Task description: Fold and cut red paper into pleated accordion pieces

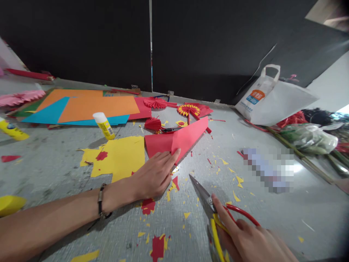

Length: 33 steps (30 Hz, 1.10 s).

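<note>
My left hand (pixel 154 174) presses its fingers together on the lower edge of a folded red paper (pixel 188 136), whose right part rises to a raised corner. Under and beside that wrist lies a yellow paper (pixel 127 154) with ragged cut edges and a small red flower shape (pixel 101 155) on it. My right hand (pixel 242 236) holds scissors (pixel 203 191) with red and yellow handles, the blades pointing up and left toward the red paper without touching it. Another red flower cutout (pixel 148 206) is below my left hand.
A glue stick (pixel 104 125) stands tilted before orange and blue sheets (pixel 100 108). Red paper fans (pixel 155 102) and a red-yellow rosette (pixel 188 110) lie behind. A white bag (pixel 268 98) and wrapped stems (pixel 308 138) are at right. Paper scraps litter the grey table (pixel 261 211).
</note>
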### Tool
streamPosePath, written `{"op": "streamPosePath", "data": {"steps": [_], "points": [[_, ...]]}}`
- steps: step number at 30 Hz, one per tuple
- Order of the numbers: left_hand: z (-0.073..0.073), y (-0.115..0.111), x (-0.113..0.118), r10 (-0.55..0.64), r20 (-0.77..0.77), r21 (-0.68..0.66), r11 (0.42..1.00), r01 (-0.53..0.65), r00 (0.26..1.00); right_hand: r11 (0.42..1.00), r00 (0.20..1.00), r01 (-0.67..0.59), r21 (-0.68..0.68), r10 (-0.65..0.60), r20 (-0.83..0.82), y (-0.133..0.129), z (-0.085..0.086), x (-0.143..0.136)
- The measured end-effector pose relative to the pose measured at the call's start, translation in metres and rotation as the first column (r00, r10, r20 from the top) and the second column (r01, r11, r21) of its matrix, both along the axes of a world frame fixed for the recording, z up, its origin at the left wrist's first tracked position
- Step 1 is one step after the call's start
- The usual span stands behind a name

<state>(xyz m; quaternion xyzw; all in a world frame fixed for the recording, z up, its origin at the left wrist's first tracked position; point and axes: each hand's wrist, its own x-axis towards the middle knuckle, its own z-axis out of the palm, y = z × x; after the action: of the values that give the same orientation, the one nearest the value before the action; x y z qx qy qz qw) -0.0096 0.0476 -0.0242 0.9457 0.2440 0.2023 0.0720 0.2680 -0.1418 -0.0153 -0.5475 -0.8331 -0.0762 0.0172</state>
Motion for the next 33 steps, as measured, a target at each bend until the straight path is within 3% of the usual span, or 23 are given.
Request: {"op": "streamPosePath", "data": {"steps": [8, 12, 14, 19, 23, 28, 33], "points": [[0.0, 0.0, 0.0, 0.004, -0.012, 0.01, 1.0, -0.004, 1.0, 0.998, 0.998, 0.055, -0.02, -0.054, 0.041, 0.0, -0.002, 0.002], [0.001, -0.001, -0.001, -0.004, -0.006, 0.031, 1.0, 0.004, 1.0, 0.94, 0.924, 0.338, 0.04, -0.34, 0.173, 0.01, -0.004, 0.008], [0.002, -0.002, -0.001, 0.005, 0.0, 0.033, 0.999, -0.005, 1.0, 0.914, 0.895, 0.401, 0.055, -0.404, 0.188, 0.016, -0.007, 0.007], [0.002, -0.003, 0.0, 0.086, 0.042, 0.088, 0.992, -0.09, 0.995, 0.982, 0.981, 0.187, 0.002, -0.187, 0.054, 0.033, -0.015, -0.011], [0.0, -0.002, -0.001, 0.128, 0.095, 0.134, 0.981, -0.14, 0.987, 0.967, 0.965, 0.248, 0.054, -0.251, 0.069, 0.054, -0.01, -0.019], [0.002, -0.002, 0.0, 0.147, 0.129, 0.136, 0.977, -0.164, 0.981, 0.99, 0.988, 0.138, 0.001, -0.138, 0.067, 0.059, -0.003, -0.015], [0.002, -0.002, 0.0, 0.14, 0.129, 0.125, 0.98, -0.156, 0.982, 0.984, 0.982, 0.179, 0.005, -0.179, 0.051, 0.064, 0.002, -0.01]]}}
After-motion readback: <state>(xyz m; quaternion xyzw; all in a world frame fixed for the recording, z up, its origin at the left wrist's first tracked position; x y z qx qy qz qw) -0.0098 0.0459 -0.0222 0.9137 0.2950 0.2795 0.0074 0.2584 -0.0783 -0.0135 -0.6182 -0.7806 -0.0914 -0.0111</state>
